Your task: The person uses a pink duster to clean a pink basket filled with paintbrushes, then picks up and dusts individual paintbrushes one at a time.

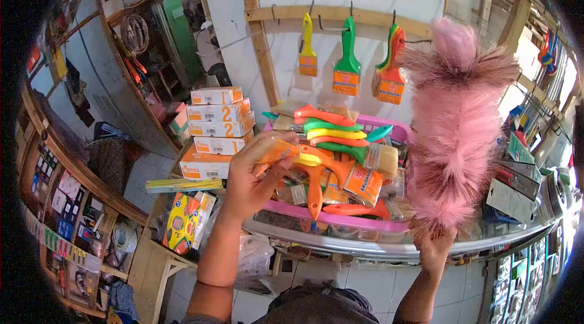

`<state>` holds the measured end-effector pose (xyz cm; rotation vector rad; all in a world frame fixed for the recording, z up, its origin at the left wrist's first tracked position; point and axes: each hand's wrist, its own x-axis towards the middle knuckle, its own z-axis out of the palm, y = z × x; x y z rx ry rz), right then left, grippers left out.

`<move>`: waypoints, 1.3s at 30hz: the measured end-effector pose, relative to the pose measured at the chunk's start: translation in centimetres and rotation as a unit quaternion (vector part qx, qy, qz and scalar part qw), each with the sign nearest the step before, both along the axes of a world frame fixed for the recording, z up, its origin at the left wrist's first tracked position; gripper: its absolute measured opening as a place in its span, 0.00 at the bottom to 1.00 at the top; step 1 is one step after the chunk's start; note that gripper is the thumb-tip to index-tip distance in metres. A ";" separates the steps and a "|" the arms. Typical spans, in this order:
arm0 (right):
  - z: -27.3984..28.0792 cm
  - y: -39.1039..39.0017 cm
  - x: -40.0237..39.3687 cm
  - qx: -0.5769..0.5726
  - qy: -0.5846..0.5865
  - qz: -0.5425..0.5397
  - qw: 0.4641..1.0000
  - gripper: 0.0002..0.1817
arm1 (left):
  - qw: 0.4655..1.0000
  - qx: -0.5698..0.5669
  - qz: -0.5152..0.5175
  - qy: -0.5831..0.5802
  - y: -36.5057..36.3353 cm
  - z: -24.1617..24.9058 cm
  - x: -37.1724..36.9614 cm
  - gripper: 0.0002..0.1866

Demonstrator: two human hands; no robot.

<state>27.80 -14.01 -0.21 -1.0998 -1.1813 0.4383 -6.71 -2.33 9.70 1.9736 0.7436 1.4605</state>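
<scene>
My left hand (258, 172) is closed on an orange paint brush (278, 149), above the left part of a pink basket (292, 210). Brushes with orange, green and yellow handles fill the basket, among them a labelled orange one (363, 184) and a pale-bristled green one (382, 158). On the right, my right hand (433, 248) grips the lower end of a fluffy pink and brown duster (453, 141), which stands upright beside the basket and covers part of its right side. The duster's handle is hidden in the hand.
Orange and white boxes (218, 129) are stacked left of the basket, near a yellow pack (185, 220). Brushes (348, 56) hang from hooks on a wooden rail (328, 14). A glass counter edge (365, 251) runs in front. Packaged goods (514, 196) lie at the right.
</scene>
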 end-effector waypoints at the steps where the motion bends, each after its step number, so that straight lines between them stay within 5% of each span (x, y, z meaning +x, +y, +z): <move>1: 0.0 0.1 -0.1 -0.002 -0.010 0.000 1.000 0.10 | 0.998 -0.008 0.014 -0.057 -0.5 -0.1 0.5 0.18; 4: 0.2 0.5 -1.2 -0.002 0.016 0.020 1.000 0.11 | 0.978 -0.057 0.064 -0.190 -1.4 -1.3 2.6 0.25; 10: 4.3 3.8 -5.4 0.008 0.003 -0.014 1.000 0.08 | 0.854 -0.214 -0.180 -0.438 -3.7 -4.4 7.9 0.27; 13: 5.9 4.0 -6.4 -0.043 0.060 0.011 0.997 0.07 | 0.797 -0.275 -0.269 -0.465 -4.8 -4.8 9.1 0.29; 14: 6.1 4.3 -6.3 -0.048 0.057 0.019 0.997 0.08 | 0.829 -0.269 -0.218 -0.439 -5.4 -4.4 9.7 0.32; 17: 5.9 5.1 -5.6 0.020 0.026 0.009 0.999 0.09 | 0.803 -0.289 -0.297 -0.428 -5.6 -5.3 8.4 0.37; 22: 7.7 4.9 -4.6 0.041 0.060 0.033 0.997 0.12 | 0.651 -0.283 -0.570 -0.414 -3.8 -5.0 6.0 0.48; 25: 9.0 4.6 -4.9 0.019 0.088 0.028 0.996 0.05 | 0.787 -0.328 -0.486 -0.191 -2.0 -4.6 4.7 0.50; 29: 11.4 5.0 -6.3 0.085 -0.093 -0.022 0.992 0.04 | 0.749 -0.464 -0.448 -0.153 -2.5 -5.7 6.6 0.38; 33: 10.8 6.8 -6.3 0.144 -0.141 -0.072 0.977 0.05 | 0.705 -0.410 -0.550 -0.180 -1.3 -5.9 7.2 0.32; 36: 10.5 5.4 -4.8 0.122 -0.107 -0.048 0.986 0.08 | 0.732 -0.349 -0.529 -0.250 -1.1 -5.5 7.6 0.32; 39: 9.2 1.4 -4.3 0.045 0.093 0.073 0.992 0.09 | 0.802 -0.383 -0.362 -0.281 -0.9 -4.9 7.9 0.37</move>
